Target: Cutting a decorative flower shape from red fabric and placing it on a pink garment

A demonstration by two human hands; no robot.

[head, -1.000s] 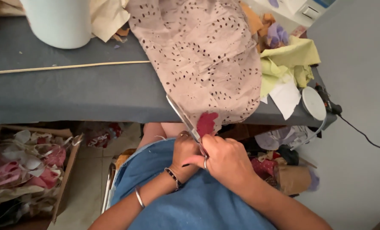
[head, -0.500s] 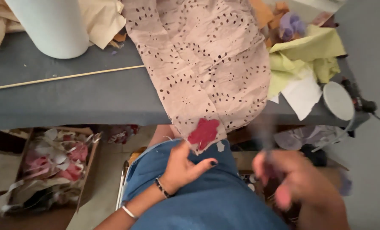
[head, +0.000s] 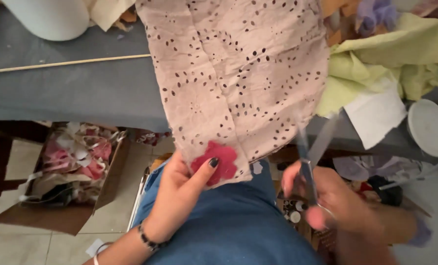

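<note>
The left hand (head: 179,196) pinches the lower edge of the eyelet cloth (head: 238,83), thumb pressing a red flower patch (head: 216,162) against it. Just right of it, the blurred right hand (head: 337,206) grips scissors (head: 310,152), blades parted and pointing up toward the cloth's edge.

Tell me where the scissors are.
Head view, lower right: the scissors are in the right hand, blades up beside the pink fabric.
</note>
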